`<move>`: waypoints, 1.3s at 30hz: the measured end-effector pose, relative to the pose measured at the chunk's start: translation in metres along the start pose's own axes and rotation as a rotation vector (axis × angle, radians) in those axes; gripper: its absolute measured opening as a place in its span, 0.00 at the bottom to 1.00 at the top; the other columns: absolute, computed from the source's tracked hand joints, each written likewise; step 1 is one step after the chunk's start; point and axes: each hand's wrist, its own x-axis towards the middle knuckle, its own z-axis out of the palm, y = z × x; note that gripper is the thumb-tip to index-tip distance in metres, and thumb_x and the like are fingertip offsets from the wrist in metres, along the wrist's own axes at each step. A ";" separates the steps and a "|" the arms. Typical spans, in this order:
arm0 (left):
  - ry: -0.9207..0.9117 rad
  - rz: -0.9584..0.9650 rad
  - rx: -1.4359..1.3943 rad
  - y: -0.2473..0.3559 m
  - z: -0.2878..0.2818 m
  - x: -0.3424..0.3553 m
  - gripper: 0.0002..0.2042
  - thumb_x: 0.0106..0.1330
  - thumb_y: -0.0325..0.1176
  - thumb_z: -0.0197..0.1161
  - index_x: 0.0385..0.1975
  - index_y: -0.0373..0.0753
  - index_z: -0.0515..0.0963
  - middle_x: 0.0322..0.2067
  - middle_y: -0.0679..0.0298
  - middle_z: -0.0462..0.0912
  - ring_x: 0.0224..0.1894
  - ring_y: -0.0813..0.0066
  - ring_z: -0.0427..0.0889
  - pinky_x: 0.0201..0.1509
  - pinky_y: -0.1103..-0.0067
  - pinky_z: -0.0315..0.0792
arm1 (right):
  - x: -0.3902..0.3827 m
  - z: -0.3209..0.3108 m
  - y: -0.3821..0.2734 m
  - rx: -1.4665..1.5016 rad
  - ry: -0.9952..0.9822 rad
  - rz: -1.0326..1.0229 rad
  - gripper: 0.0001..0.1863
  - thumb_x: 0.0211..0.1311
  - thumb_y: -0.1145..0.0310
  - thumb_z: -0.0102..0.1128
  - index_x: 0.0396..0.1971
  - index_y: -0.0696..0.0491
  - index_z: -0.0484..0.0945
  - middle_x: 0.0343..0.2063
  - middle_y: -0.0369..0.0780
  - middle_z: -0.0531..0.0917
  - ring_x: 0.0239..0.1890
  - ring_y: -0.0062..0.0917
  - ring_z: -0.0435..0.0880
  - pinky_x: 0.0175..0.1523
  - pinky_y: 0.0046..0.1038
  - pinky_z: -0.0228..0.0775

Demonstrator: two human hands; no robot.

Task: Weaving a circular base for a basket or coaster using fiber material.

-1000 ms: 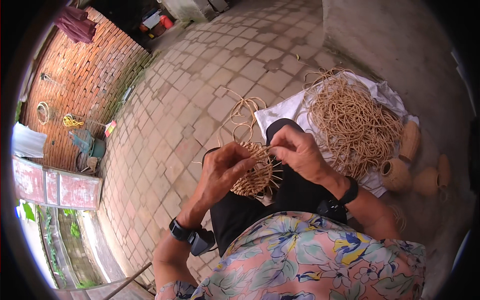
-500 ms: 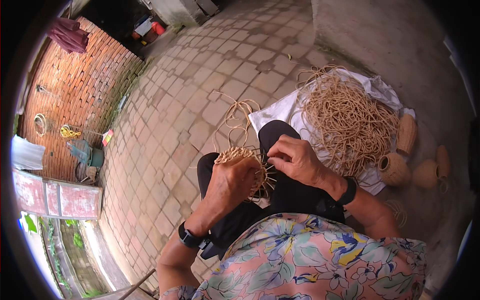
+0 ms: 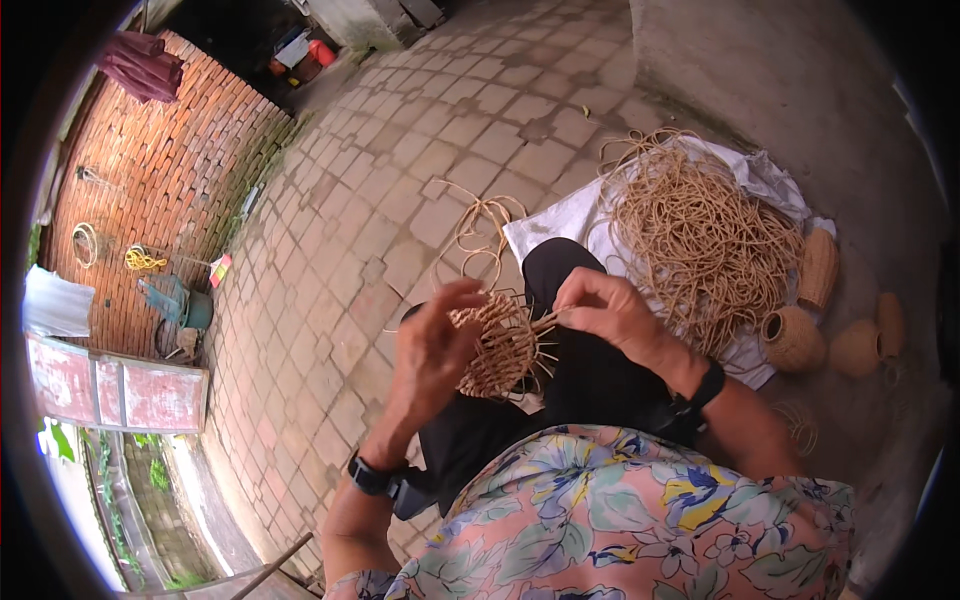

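Tan weaving (image 3: 492,355) lay above the lap (image 3: 600,388) in the head view, spokes (image 3: 545,357) pointing rightward to the right hand (image 3: 618,320), whose grip pinched a strand (image 3: 543,323); the left hand (image 3: 433,350), nearer, overlapped its left edge, its hold impossible to tell.

Head-worn, left one of a fisheye pair. Aimed steeply down past floral shirt (image 3: 620,510), close above left hand (image 3: 430,350) and right hand (image 3: 620,318); reaching outward to paving (image 3: 330,240) and brick wall (image 3: 180,150).
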 end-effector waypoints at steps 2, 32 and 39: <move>0.173 -0.034 -0.026 -0.018 -0.012 -0.007 0.15 0.63 0.23 0.60 0.50 0.36 0.75 0.35 0.65 0.83 0.26 0.86 0.72 0.30 0.84 0.68 | -0.009 -0.010 -0.013 0.414 -0.169 0.346 0.04 0.61 0.72 0.61 0.29 0.56 0.76 0.31 0.31 0.77 0.25 0.15 0.73 0.30 0.18 0.65; 0.247 0.181 0.404 -0.039 0.006 -0.067 0.20 0.53 0.42 0.75 0.42 0.39 0.78 0.40 0.58 0.73 0.43 0.61 0.77 0.46 0.69 0.73 | 0.006 -0.009 0.017 -1.264 -0.131 -0.609 0.05 0.47 0.69 0.66 0.24 0.51 0.79 0.37 0.36 0.80 0.49 0.30 0.77 0.59 0.44 0.61; 0.297 0.190 0.461 -0.041 0.012 -0.071 0.25 0.47 0.44 0.78 0.41 0.39 0.77 0.43 0.57 0.73 0.47 0.57 0.75 0.49 0.65 0.72 | -0.009 -0.150 0.016 -1.582 0.170 0.332 0.08 0.55 0.71 0.60 0.35 0.54 0.81 0.40 0.40 0.81 0.50 0.36 0.76 0.59 0.41 0.62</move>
